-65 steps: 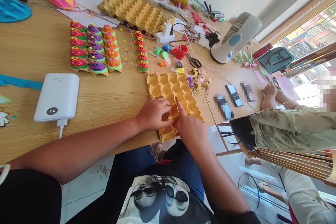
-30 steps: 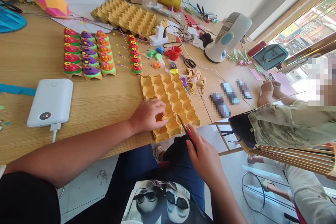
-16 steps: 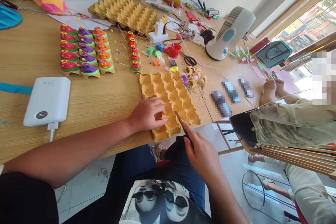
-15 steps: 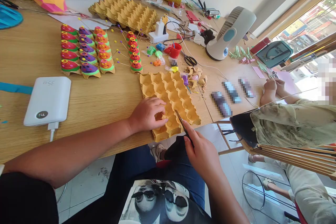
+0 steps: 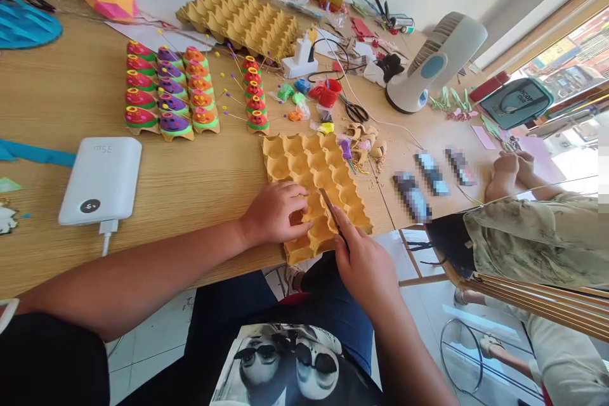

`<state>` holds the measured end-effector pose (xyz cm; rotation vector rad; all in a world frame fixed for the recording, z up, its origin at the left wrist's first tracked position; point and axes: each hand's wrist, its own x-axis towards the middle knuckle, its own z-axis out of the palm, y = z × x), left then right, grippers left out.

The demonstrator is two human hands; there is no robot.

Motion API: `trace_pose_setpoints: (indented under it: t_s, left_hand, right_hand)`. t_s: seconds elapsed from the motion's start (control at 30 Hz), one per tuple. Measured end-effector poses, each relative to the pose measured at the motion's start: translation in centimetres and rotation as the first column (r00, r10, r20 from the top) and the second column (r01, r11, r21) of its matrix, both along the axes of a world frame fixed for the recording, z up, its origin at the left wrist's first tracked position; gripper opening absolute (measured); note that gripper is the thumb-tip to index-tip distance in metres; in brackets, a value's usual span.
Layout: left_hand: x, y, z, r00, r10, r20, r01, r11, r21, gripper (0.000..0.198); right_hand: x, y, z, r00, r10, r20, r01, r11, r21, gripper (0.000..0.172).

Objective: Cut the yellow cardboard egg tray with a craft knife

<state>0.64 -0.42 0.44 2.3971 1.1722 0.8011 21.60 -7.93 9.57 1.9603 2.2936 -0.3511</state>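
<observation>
A yellow cardboard egg tray (image 5: 304,162) lies at the near edge of the wooden table (image 5: 200,171), its near end hanging over the edge. My left hand (image 5: 276,212) rests on the tray's near-left cups with curled fingers, pressing it down. My right hand (image 5: 364,263) is closed on a pair of scissors (image 5: 332,216). Their blades reach into the tray between two rows of cups, just right of my left fingers.
Rows of painted egg-cup figures (image 5: 166,92) stand at the left, a white power bank (image 5: 102,181) lies nearer me. Another egg tray (image 5: 238,19), a fan (image 5: 435,63), a red cup (image 5: 330,92) and craft scraps sit farther back. A person sits at the right, hands (image 5: 511,168) on the table.
My right hand drew back off the tray with the scissors, then moved forward again; the blades now sit deeper in the tray. My left hand stayed on the tray.
</observation>
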Motion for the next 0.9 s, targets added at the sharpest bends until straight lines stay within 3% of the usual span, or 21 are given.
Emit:
trace_pose_setpoints:
  t_s: [0.2,0.47,0.9]
  left_hand:
    - [0.0,0.0,0.1,1.000,-0.001,-0.002,0.001,1.000,-0.002,0.026]
    - [0.0,0.1,0.3,1.000,-0.018,-0.006,0.018,1.000,-0.016,0.029]
    - [0.0,0.0,0.3,1.000,-0.013,-0.007,0.013,1.000,-0.022,0.030]
  right_hand:
    - [-0.2,0.0,-0.2,0.999,0.008,0.039,-0.008,1.000,0.008,0.058]
    - [-2.7,1.5,-0.1,0.975,0.007,0.221,0.001,0.999,-0.038,0.062]
    - [-2.5,1.9,0.9,0.947,0.082,0.312,-0.076,0.997,-0.032,0.060]
